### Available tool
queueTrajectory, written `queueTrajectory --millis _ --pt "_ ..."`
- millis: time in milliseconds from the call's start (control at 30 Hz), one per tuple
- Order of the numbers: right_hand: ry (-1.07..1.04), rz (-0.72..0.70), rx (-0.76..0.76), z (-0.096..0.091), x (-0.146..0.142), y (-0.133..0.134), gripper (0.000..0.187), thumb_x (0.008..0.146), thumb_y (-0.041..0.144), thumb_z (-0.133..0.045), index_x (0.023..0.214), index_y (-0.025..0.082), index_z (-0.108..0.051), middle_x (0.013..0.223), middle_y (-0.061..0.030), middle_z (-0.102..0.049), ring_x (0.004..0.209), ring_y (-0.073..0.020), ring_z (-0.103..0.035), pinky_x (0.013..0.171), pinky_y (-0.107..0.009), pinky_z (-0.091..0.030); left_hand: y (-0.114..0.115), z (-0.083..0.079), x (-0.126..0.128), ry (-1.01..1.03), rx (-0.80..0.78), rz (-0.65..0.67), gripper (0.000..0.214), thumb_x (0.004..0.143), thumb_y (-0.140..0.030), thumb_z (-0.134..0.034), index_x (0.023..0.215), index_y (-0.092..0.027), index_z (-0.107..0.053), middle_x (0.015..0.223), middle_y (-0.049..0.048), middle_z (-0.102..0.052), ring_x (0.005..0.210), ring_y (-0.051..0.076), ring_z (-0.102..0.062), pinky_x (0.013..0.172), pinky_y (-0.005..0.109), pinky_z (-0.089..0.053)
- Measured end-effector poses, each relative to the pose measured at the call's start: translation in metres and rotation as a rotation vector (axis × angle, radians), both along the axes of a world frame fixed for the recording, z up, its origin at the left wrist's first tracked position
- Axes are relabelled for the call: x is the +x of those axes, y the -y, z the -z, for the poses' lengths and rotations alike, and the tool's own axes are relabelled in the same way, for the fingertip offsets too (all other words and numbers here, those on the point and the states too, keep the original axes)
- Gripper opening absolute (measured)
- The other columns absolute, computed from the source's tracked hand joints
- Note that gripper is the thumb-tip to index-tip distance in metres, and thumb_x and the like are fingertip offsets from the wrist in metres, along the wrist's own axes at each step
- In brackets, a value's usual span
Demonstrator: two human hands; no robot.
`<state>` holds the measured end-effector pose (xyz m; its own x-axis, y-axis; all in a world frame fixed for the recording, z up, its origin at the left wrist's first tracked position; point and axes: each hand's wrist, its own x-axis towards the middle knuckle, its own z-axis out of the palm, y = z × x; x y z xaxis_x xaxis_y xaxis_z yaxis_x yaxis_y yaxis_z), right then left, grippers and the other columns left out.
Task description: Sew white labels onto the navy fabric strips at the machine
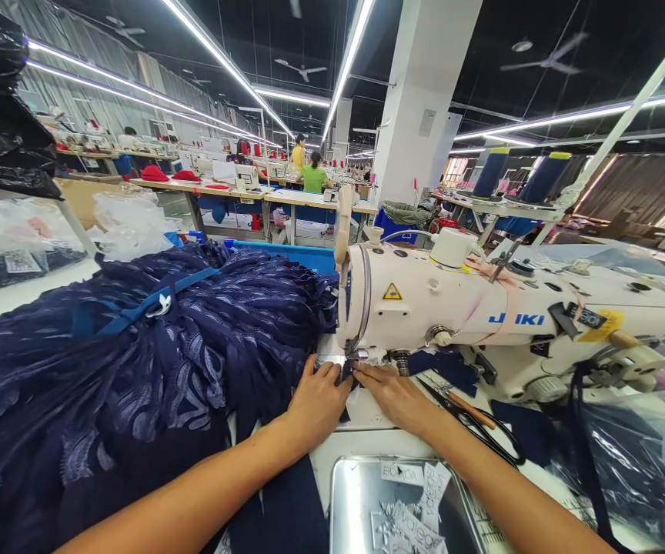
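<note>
A white Juki sewing machine (482, 308) stands on the white table (379, 442). A large heap of navy lace fabric (136, 354) lies to its left. My left hand (318, 400) rests on the dark fabric edge just left of the needle, fingers bent and pressed down. My right hand (393, 392) lies flat on the table right of the needle, fingers stretched toward the presser foot (349, 368). Both hands hold a small dark fabric piece at the needle.
A metal tray (355, 492) with several white labels sits at the front edge. Black scissors (476, 423) lie right of my right arm. Plastic bags lie at right (644, 462) and back left (130, 223). Blue thread cones (543, 177) stand behind. Other workers sit far back.
</note>
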<state>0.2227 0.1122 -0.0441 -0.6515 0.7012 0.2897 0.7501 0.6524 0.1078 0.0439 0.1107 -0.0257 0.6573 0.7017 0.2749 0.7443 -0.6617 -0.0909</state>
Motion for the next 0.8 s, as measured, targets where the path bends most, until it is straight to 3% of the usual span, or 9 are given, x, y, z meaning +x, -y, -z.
queueTrajectory --millis 500,700,800 --pt "-0.020 0.069 -0.068 0.000 -0.001 -0.005 0.048 0.075 -0.002 -0.035 0.121 0.009 -0.046 0.116 -0.0153 -0.054 0.105 -0.0207 -0.051 0.085 -0.035 -0.045 -0.005 0.004 0.003 0.042 0.057 -0.003 0.021 0.081 -0.014 -0.045 0.094 -0.016 -0.061 0.088 0.0106 -0.063 0.085 0.022 -0.056 0.092 0.052 -0.024" --pt "-0.051 0.096 -0.085 -0.002 0.000 -0.005 0.045 0.077 0.004 -0.036 0.121 0.012 -0.046 0.115 -0.0126 -0.055 0.103 -0.0215 -0.053 0.086 -0.037 -0.043 0.005 0.001 0.001 0.155 0.055 0.007 0.030 0.076 -0.039 -0.052 0.091 -0.015 -0.062 0.088 0.0095 -0.061 0.088 0.024 -0.053 0.094 0.050 -0.025" --pt "-0.087 0.092 -0.060 -0.005 0.000 -0.002 0.039 0.080 0.012 -0.039 0.117 0.013 -0.050 0.113 -0.0121 -0.057 0.099 -0.0226 -0.054 0.086 -0.040 -0.042 0.006 -0.004 -0.007 0.133 0.003 -0.020 0.021 0.072 -0.028 -0.056 0.088 -0.015 -0.062 0.087 0.0079 -0.060 0.087 0.023 -0.053 0.091 0.048 -0.030"
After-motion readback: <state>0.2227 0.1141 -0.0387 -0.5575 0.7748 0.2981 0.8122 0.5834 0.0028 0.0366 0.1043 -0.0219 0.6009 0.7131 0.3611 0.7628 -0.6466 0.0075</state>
